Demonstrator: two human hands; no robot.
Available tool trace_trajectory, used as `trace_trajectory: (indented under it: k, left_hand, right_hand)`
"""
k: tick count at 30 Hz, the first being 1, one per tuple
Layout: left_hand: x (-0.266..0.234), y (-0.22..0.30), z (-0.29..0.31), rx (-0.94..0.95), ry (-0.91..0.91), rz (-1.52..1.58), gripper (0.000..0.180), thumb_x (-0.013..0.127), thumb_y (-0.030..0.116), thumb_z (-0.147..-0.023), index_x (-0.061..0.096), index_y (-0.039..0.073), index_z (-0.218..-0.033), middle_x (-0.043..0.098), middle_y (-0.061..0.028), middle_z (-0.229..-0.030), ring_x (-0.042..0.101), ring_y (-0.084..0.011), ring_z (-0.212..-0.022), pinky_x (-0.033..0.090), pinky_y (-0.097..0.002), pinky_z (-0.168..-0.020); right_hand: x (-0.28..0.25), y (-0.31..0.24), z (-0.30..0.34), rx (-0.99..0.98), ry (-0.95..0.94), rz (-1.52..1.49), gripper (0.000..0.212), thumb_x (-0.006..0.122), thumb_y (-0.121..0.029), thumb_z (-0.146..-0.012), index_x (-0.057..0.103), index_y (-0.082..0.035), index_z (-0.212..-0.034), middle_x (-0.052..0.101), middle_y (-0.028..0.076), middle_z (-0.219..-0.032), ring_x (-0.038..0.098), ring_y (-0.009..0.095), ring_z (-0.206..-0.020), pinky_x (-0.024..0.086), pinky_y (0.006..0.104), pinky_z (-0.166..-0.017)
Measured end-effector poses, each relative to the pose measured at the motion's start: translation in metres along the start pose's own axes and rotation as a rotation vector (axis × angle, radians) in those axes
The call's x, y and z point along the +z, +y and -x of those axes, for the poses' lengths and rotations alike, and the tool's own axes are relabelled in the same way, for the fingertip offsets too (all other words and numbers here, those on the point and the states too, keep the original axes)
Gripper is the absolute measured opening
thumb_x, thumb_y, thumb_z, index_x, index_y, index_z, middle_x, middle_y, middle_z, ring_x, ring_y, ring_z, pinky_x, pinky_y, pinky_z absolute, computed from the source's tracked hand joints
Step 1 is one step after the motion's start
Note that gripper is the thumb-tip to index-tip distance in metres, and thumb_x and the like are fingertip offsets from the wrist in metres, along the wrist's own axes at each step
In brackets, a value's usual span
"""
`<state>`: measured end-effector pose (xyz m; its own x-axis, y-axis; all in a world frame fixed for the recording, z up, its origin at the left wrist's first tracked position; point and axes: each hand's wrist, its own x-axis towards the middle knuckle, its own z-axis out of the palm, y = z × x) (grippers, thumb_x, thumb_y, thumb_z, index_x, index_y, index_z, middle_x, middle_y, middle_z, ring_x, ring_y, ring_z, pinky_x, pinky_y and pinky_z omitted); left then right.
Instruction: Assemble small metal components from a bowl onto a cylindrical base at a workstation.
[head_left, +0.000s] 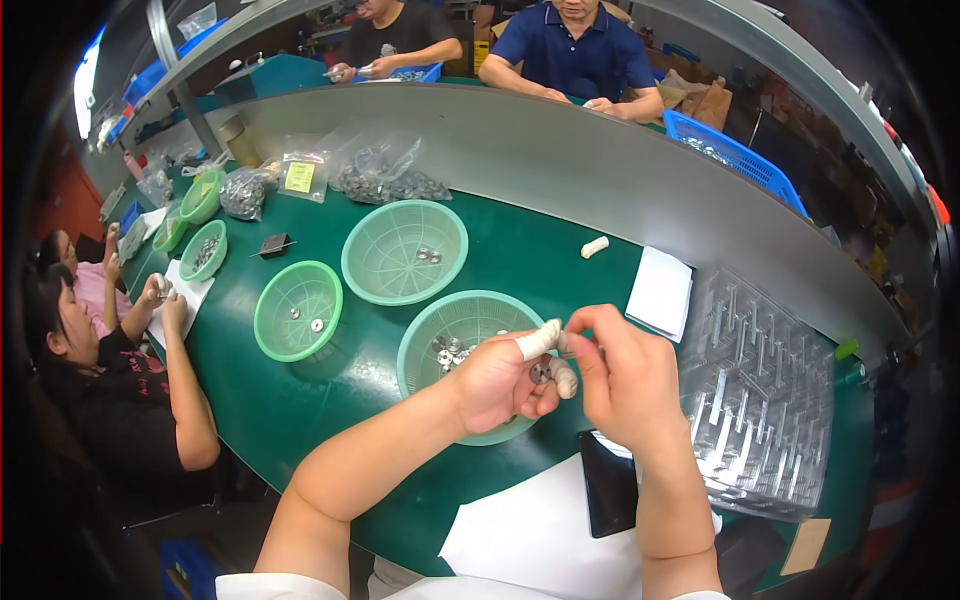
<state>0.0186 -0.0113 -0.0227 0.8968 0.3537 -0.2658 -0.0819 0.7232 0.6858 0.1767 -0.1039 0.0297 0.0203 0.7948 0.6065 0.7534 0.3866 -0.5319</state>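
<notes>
Reaching from white cloth sleeves (265, 586) at six o'clock; holding a small, round, silver metal disc (541, 373) in curled left hand (495, 380), beside pale-green round plastic basket (403, 360) at nine. Bringing right hand (632, 385) to beige-wrapped left thumb (538, 341), fingertips close; cannot tell whether clamped. Apparently mid-handling; likely needing steady left grip next.

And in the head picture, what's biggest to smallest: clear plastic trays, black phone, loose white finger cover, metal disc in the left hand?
Clear plastic trays
Black phone
Unsure: loose white finger cover and metal disc look alike; the disc is partly hidden.
</notes>
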Motion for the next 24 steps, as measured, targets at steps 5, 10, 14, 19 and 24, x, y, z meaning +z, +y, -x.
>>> trace_trajectory:
  k: [5, 10, 14, 19, 24]
  left_hand:
    - [-0.014, 0.019, 0.007, 0.23, 0.081, 0.032, 0.027, 0.052, 0.032, -0.105, 0.064, 0.01, -0.113, 0.07, -0.0057, -0.096, 0.057, -0.0119, -0.07, 0.041, -0.0237, -0.055]
    - [-0.073, 0.071, 0.033, 0.659, 0.491, -0.09, 0.024, 0.058, 0.031, -0.101, 0.068, 0.011, -0.11, 0.072, -0.0062, -0.103, 0.06, -0.0141, -0.081, 0.049, -0.0288, -0.072]
    - [-0.142, 0.092, 0.095, 0.838, 0.968, -0.346, 0.029, 0.056, 0.033, -0.102, 0.067, 0.009, -0.114, 0.072, -0.007, -0.109, 0.064, -0.016, -0.092, 0.048, -0.0309, -0.082]
    - [-0.176, 0.101, 0.141, 0.953, 1.138, -0.626, 0.036, 0.05, 0.037, -0.107, 0.066, 0.007, -0.117, 0.072, -0.0096, -0.115, 0.065, -0.0196, -0.107, 0.047, -0.0317, -0.091]
    - [-0.134, 0.095, 0.119, 1.014, 1.062, -0.758, 0.032, 0.05, 0.028, -0.108, 0.066, 0.002, -0.113, 0.072, -0.0099, -0.109, 0.064, -0.0184, -0.102, 0.047, -0.0324, -0.092]
  right_hand:
    - [-0.008, -0.009, 0.0, 0.167, 0.061, -0.194, 0.004, 0.06, -0.005, -0.099, 0.061, -0.001, -0.097, 0.056, 0.004, -0.068, 0.047, 0.009, -0.055, 0.035, 0.0257, -0.051]
    - [-0.013, -0.005, 0.0, 0.193, 0.036, -0.196, 0.007, 0.06, -0.006, -0.1, 0.062, 0.0, -0.096, 0.052, 0.001, -0.064, 0.044, 0.006, -0.055, 0.032, 0.0246, -0.051]
    - [-0.017, -0.01, 0.0, 0.228, -0.028, -0.238, 0.007, 0.062, -0.005, -0.099, 0.065, 0.001, -0.095, 0.054, 0.001, -0.064, 0.045, 0.008, -0.055, 0.033, 0.0249, -0.051]
    - [-0.009, -0.003, 0.003, 0.145, 0.003, -0.215, 0.007, 0.064, -0.004, -0.097, 0.066, 0.002, -0.1, 0.058, 0.005, -0.066, 0.049, 0.01, -0.057, 0.038, 0.0252, -0.053]
    - [-0.004, 0.0, 0.006, 0.178, -0.015, -0.272, 0.007, 0.062, -0.004, -0.097, 0.065, 0.002, -0.098, 0.059, 0.007, -0.064, 0.055, 0.012, -0.056, 0.043, 0.0274, -0.053]
